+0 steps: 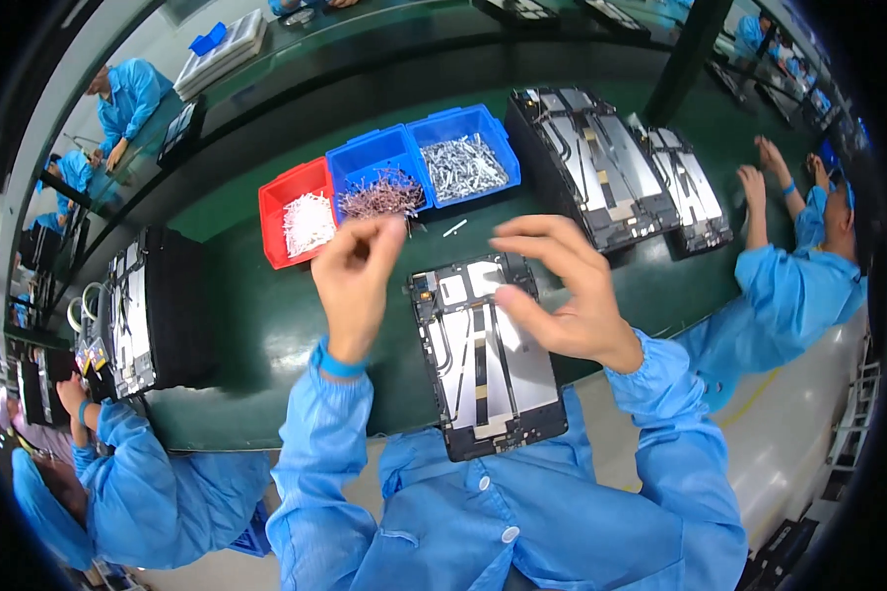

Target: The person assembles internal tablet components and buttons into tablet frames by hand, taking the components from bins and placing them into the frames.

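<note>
Bench: green work surface [266,325], with stacked device frames at both sides.
Tablet frame: open dark tablet chassis [485,355] lies at the near bench edge, overhanging toward the person.
Bins: red bin [275,202] and two blue bins [416,139] of small parts sit beyond it.
Right hand: right hand [562,291] rests on the chassis's upper right, fingers loosely curled, gripping nothing visible.
Left hand: left hand [357,278] is raised just left of the chassis, fingertips pinched; what they hold, I cannot tell.
</note>
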A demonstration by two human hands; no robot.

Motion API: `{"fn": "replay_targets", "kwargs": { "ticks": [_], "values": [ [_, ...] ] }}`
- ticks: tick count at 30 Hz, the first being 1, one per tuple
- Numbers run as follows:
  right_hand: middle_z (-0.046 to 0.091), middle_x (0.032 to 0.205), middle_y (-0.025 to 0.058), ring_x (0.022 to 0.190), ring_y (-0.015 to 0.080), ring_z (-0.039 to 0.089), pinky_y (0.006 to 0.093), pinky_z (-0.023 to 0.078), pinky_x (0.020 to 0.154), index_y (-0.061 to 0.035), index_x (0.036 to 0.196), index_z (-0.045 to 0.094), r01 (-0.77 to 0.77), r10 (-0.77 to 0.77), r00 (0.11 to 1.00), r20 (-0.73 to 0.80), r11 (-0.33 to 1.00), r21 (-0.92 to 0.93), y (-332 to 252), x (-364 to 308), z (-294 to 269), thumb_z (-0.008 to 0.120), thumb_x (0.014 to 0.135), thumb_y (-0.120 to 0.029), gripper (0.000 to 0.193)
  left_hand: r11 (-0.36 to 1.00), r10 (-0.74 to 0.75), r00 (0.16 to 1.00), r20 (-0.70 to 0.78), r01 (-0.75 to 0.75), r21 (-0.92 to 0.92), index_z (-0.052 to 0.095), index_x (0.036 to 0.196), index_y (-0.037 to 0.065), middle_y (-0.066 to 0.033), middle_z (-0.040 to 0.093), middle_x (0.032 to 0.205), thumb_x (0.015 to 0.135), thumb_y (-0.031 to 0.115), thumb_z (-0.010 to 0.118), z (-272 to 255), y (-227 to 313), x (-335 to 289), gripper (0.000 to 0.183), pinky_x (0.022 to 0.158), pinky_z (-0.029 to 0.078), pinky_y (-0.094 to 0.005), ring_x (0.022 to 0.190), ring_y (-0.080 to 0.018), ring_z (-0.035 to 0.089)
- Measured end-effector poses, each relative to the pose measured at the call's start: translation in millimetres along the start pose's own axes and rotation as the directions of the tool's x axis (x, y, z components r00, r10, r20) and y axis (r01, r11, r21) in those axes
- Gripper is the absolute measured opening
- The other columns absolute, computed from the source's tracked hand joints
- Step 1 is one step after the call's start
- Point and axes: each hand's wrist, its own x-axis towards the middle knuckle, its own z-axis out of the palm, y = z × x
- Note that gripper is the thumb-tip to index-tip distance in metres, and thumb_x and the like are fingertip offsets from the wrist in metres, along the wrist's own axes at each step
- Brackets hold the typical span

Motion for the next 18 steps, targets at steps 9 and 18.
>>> {"fn": "replay_targets", "kwargs": {
  "ticks": [9, 18],
  "values": [
    [0.071, 0.085, 0.0103, 0.069, 0.0180, 0.068, 0.0292, 0.052, 0.061, 0.0013, 0.104, 0.072, -0.280, 0.139, 0.920, 0.365, 0.887, 0.367, 0.9, -14.7, 62.9, 0.072, 0.088, -0.008, 0.019, 0.993, 0.060, 0.980, 0.187, -0.077, 0.087, 0.070, 0.093, -0.004, -0.0068, 0.064, 0.087, 0.085, -0.004, 0.073, -27.6, 2.9, -86.6, 0.008, 0.065, 0.044, -0.0230, 0.074, -0.0102, 0.055],
    [0.063, 0.077, 0.0101, 0.058, 0.0190, 0.060, 0.0305, 0.047, 0.051, 0.0015, 0.092, 0.069, -0.113, 0.050, 0.961, 0.273, 0.969, 0.218, 13.4, -17.8, 74.6, 0.071, 0.082, 0.000, 0.010, 0.831, 0.198, 0.946, 0.257, -0.301, 0.469, 0.070, 0.088, 0.002, -0.0082, 0.062, 0.079, 0.074, -0.005, 0.077, -31.2, -10.5, -80.4, 0.017, 0.062, 0.047, -0.0315, 0.068, -0.0218, 0.057]
  ]
}}
